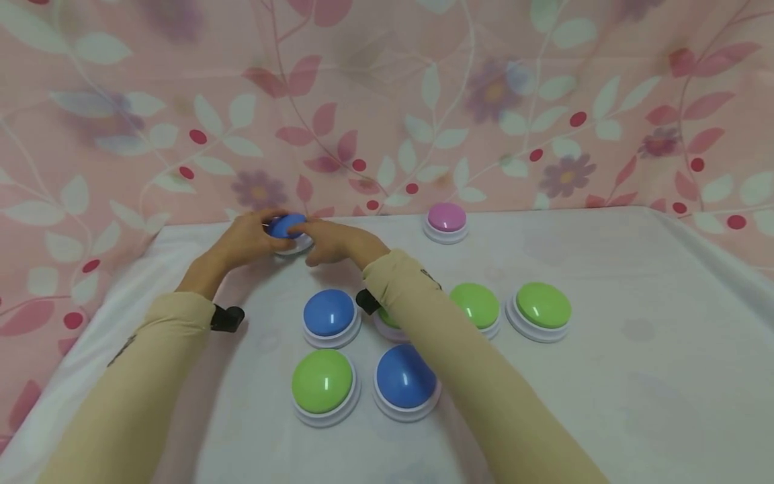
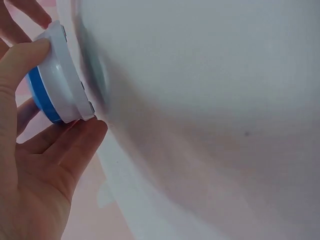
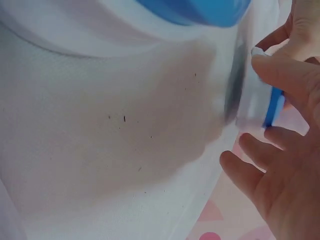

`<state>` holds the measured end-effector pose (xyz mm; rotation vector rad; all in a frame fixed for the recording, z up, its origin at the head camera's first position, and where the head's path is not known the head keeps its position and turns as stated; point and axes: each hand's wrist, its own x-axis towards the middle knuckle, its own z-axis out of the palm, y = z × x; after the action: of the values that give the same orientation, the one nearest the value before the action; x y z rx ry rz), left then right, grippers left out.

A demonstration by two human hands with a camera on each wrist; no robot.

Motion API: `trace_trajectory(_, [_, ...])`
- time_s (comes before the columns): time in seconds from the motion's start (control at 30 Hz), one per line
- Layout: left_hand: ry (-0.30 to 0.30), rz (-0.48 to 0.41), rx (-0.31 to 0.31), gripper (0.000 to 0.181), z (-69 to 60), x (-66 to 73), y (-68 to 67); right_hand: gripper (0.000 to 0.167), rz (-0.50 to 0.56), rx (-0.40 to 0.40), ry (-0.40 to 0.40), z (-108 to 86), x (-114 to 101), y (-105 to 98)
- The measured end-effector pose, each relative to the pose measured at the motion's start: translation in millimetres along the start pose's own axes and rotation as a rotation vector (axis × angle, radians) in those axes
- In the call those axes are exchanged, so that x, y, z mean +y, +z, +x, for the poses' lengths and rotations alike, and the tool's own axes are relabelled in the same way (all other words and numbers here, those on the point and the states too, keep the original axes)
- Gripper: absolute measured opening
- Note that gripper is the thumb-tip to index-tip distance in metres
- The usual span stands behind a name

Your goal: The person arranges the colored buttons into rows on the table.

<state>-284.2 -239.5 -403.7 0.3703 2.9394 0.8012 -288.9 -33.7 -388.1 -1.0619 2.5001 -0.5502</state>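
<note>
From my head feed, the right sleeve [image 1: 465,363] hides most of one green-domed button [image 1: 387,320] and part of a second green-domed button [image 1: 474,304] beside it. The left hand [image 1: 248,238] and right hand [image 1: 335,242] cover the sides of the far blue-domed button [image 1: 287,224]. My right wrist feed cuts off a nearer blue-domed button [image 3: 200,10] at the top; specks [image 3: 124,119] on the white cloth [image 3: 75,170] are too small to identify.

Head: dim, flat lt; sm. white glint on lower-ctr green button [image 1: 322,380], soft shadow R of L sleeve [image 1: 121,396]. L wrist: faint sheen on held button [image 2: 59,77], hazy shadow ctr to lower R on cloth [image 2: 215,55]. R wrist: top-edge blue button [image 3: 200,11] blurry, shadow mid-frame.
</note>
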Motion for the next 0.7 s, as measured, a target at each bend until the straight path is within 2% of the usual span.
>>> trace_trajectory(0.17, [0.024, -0.047, 0.037, 0.071, -4.3, 3.7, -6.7, 0.065, -0.011, 0.098, -0.022, -0.3, 0, 0])
trace_trajectory(0.37, [0.012, -0.088, 0.083, 0.072, -8.8, 13.9, -18.8, 0.059, -0.041, 0.258, -0.035, -7.1, -1, -4])
trace_trajectory(0.5, [0.005, -0.115, 0.101, 0.074, -12.4, 24.7, -28.9, 0.058, -0.042, 0.367, -0.043, -11.9, -1, -8])
trace_trajectory(0.7, [0.048, -0.127, 0.129, 0.071, -17.4, 46.5, -40.9, 0.054, -0.021, 0.53, -0.074, -21.8, -3, -14])
